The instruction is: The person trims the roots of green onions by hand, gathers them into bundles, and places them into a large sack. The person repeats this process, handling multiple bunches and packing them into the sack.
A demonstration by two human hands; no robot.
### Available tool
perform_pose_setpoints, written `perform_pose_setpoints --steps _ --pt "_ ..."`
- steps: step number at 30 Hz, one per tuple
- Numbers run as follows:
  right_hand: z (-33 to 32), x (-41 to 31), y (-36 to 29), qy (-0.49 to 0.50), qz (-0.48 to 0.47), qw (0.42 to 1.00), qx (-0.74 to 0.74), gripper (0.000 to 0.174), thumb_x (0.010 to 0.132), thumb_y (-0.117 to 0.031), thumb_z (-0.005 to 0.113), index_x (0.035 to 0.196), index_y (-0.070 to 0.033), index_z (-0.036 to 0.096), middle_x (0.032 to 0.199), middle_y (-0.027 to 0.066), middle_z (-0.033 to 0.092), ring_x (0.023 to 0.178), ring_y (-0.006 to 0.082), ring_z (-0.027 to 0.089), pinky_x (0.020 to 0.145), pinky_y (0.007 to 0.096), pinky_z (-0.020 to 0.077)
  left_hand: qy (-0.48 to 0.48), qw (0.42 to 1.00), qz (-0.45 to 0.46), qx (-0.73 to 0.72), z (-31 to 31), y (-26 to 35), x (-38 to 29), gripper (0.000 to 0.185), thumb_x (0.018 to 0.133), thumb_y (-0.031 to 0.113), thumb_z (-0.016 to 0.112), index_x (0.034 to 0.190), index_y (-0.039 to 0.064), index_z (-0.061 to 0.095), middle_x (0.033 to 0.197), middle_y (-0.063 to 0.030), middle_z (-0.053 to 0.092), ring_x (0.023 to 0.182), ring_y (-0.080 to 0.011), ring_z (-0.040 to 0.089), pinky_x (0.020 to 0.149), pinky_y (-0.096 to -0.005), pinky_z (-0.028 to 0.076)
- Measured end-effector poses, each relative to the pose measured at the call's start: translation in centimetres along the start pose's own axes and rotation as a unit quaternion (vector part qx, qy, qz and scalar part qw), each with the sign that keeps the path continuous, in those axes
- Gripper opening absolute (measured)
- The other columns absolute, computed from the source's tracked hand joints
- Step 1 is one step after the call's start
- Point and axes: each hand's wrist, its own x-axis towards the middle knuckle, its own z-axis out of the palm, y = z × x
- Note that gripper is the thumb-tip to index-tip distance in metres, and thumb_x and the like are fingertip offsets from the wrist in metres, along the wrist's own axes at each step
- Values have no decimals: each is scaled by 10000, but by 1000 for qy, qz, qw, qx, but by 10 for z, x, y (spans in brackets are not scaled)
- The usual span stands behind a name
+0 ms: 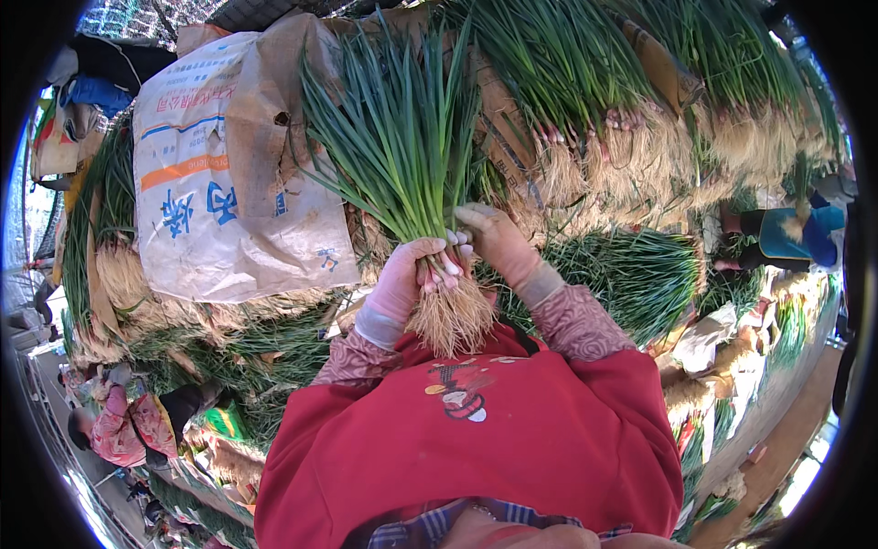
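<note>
A bunch of green onions [411, 165] with long green leaves, pinkish-white bulbs and pale stringy roots is held upright before my chest, roots towards me. My left hand [401, 274], in a pale thin glove, is closed round the stems just above the bulbs. My right hand [497, 240], gloved too, is at the other side of the same stems; its thumb and forefinger are at the leaf bases, and whether its fingers grip them cannot be told. Left of the bunch lies a white woven plastic sack [206, 254] with printing, over more onions.
Stacked green onions [569, 75] with root ends towards me line the back right. Loose green leaves [617, 274] lie in a heap at the right. A person [127, 425] in a patterned top is at the lower left; another person [802, 233] is at the far right.
</note>
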Motion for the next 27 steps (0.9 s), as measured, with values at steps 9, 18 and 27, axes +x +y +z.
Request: perform_pose_setpoints --steps 9,18,27 --pt "-2 13 -8 279 154 861 396 184 966 -157 575 1051 -18 662 835 19 624 755 103 582 723 265 510 -160 978 13 -130 -11 12 -16 403 897 268 522 1098 -81 554 922 -109 608 873 -332 658 809 -384 549" --pt "62 36 -21 34 34 996 -75 141 923 -180 638 905 -44 667 622 32 537 598 127 566 550 256 436 -137 977 17 -163 -26 16 -38 421 955 271 463 1053 -117 591 928 -200 650 842 -386 677 798 -454 576" --pt "-24 52 -45 185 202 961 23 343 995 -340 515 937 -36 664 703 44 607 598 151 564 602 311 467 -246 950 110 -158 -36 31 -67 567 869 244 610 1309 -55 413 776 -107 560 752 -267 648 741 -416 640"
